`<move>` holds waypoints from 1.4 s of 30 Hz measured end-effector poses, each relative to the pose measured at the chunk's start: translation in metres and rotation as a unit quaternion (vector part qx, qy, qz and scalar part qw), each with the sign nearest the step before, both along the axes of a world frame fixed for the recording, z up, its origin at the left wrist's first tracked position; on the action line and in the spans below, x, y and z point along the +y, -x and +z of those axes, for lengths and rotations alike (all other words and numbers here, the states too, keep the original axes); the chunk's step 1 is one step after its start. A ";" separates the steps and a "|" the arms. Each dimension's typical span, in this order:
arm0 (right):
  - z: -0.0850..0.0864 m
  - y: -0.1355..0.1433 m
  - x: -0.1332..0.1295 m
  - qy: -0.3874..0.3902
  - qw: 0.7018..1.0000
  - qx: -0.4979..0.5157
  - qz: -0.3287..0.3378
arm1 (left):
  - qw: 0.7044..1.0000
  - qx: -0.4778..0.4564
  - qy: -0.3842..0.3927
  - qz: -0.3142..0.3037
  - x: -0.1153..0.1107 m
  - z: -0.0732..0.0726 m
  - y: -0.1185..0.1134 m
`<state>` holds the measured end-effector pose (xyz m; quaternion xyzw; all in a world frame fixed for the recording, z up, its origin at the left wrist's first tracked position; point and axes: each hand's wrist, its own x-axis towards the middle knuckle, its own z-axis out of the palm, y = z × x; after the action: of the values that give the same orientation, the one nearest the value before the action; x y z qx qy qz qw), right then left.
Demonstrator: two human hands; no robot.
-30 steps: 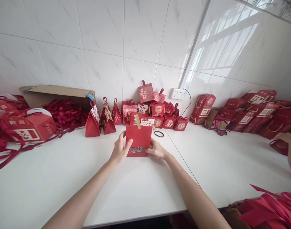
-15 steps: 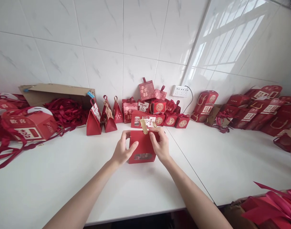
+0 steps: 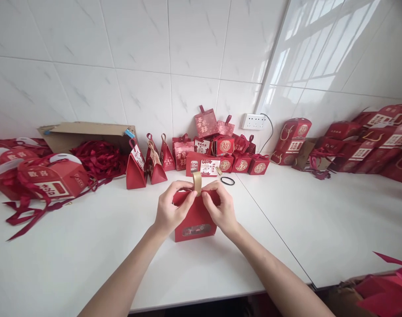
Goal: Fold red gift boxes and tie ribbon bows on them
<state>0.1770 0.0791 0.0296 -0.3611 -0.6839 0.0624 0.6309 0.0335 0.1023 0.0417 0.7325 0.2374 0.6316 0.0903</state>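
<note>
A red gift box (image 3: 195, 216) with a clear window low on its front stands on the white table before me. From its top edge rises a gold ribbon loop (image 3: 197, 179). My left hand (image 3: 173, 203) pinches the top edge just left of the ribbon, thumb in front and fingers behind. On the other side of the ribbon, my right hand (image 3: 221, 204) pinches the same edge in the same way. Right behind lies another red box (image 3: 192, 166) with a white printed label. A black ring-shaped band (image 3: 227, 181) rests on the table beyond my right hand.
Finished-looking small red boxes (image 3: 242, 164) are piled against the tiled wall, with triangular ones (image 3: 137, 169) to their left. A cardboard box (image 3: 89, 127) holds dark red ribbons (image 3: 97, 158). Larger red boxes (image 3: 52, 180) stand left, others (image 3: 359, 149) right. A power strip (image 3: 253, 121) is on the wall.
My left hand has moved up from the box's side to its top edge beside the ribbon. The black band has come into sight. The other person's hand at the right has left view.
</note>
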 end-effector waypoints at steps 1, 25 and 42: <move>0.000 0.000 0.000 0.001 1.000 0.001 0.002 | 1.000 -0.008 -0.005 0.003 0.000 0.000 0.000; 0.005 -0.001 0.000 0.053 0.998 0.032 0.017 | 0.996 0.026 0.084 -0.023 -0.001 0.003 0.000; 0.007 -0.002 0.003 0.064 0.997 0.035 0.018 | 0.995 0.013 0.093 -0.037 0.000 0.003 -0.001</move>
<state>0.1787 0.0818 0.0369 -0.3858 -0.6621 0.1299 0.6292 0.0345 0.1023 0.0447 0.7374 0.2689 0.5936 0.1778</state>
